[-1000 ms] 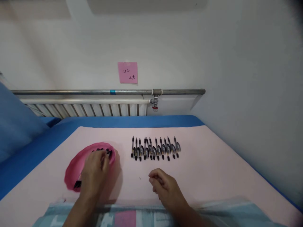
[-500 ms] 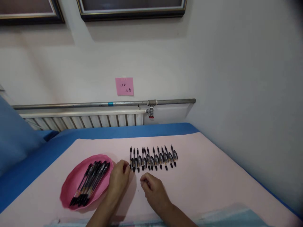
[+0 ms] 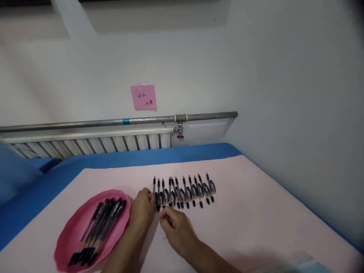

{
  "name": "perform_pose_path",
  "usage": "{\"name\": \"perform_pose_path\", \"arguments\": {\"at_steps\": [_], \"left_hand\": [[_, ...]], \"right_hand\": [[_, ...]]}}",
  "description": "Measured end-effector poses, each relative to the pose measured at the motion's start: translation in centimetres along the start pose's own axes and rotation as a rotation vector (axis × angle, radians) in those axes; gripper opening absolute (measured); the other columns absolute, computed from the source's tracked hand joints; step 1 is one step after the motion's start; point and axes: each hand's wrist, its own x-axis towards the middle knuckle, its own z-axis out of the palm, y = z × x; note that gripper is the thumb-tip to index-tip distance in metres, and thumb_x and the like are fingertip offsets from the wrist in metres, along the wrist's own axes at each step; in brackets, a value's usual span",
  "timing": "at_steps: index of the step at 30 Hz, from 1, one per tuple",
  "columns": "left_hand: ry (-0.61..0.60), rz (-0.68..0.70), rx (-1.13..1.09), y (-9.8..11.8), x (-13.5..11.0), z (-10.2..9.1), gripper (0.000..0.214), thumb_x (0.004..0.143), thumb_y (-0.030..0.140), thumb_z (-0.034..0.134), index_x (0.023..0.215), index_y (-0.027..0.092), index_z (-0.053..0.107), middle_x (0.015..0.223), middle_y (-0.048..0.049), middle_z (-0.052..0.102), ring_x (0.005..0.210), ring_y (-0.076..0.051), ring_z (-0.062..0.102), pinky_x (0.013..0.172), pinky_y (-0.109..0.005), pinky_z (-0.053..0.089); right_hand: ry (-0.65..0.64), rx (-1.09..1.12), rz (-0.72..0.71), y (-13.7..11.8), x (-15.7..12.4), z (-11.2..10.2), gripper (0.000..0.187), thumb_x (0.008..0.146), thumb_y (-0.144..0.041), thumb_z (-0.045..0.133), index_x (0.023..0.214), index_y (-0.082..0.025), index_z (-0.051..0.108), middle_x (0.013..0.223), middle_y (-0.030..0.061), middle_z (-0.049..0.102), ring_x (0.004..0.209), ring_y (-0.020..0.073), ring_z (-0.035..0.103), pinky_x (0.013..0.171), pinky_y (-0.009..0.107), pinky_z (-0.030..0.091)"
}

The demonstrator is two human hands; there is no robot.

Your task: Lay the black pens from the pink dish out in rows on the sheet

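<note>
Several uncapped black pens (image 3: 184, 185) lie side by side in a row, tips toward the wall, with loose clear-and-black caps (image 3: 194, 191) among them. At the row's left end, my left hand (image 3: 143, 206) is closed, its fingertips against the outermost pen (image 3: 154, 185). My right hand (image 3: 176, 227) is curled just below the row's left part, close to the pens' lower ends. What its fingers hold, if anything, is hidden. Left of my left hand, a pink scalloped dish (image 3: 64, 242) holds a bundle of capped black pens (image 3: 99, 227).
A pale pink sheet (image 3: 241, 220) covers most of the blue-topped table (image 3: 136, 158). Beyond the far edge run a radiator (image 3: 98, 144), a metal pipe (image 3: 71, 125) and a red-handled valve (image 3: 180, 136). A pink note (image 3: 143, 97) is stuck on the wall.
The view has shifted slightly downward and closer. My right hand has moved left, nearer the lower ends of the pens. My left hand stays at the row's left end.
</note>
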Motion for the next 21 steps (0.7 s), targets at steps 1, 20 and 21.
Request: {"name": "perform_pose_path", "arguments": {"at_steps": [1, 20, 21], "left_hand": [[-0.011, 0.000, 0.013, 0.0, 0.1, 0.0, 0.017, 0.085, 0.024, 0.041, 0.086, 0.016, 0.057, 0.086, -0.0101, 0.066, 0.080, -0.021, 0.062, 0.065, -0.027, 0.038], [-0.037, 0.039, 0.256, 0.7, -1.0, -0.9, 0.032, 0.090, 0.028, 0.031, 0.112, 0.017, 0.052, 0.095, -0.0141, 0.060, 0.087, -0.027, 0.060, 0.079, -0.040, 0.038], [-0.055, 0.045, 0.268, 0.7, -1.1, -1.0, 0.032, 0.090, 0.028, 0.031, 0.110, 0.018, 0.053, 0.094, -0.0143, 0.060, 0.087, -0.027, 0.060, 0.080, -0.041, 0.038]], "right_hand": [[-0.008, 0.001, 0.007, 0.0, 0.0, 0.0, 0.013, 0.076, -0.017, 0.046, 0.069, -0.021, 0.057, 0.060, -0.0041, 0.054, 0.056, 0.0100, 0.046, 0.053, 0.020, 0.031], [0.001, 0.076, 0.071, -0.3, 0.4, 0.0, 0.012, 0.074, -0.016, 0.045, 0.068, -0.020, 0.055, 0.059, -0.0043, 0.052, 0.055, 0.0095, 0.047, 0.050, 0.019, 0.033], [-0.003, 0.076, 0.064, -0.3, 0.4, 0.1, 0.012, 0.074, -0.016, 0.045, 0.068, -0.020, 0.055, 0.059, -0.0043, 0.052, 0.055, 0.0095, 0.047, 0.051, 0.019, 0.033]]}}
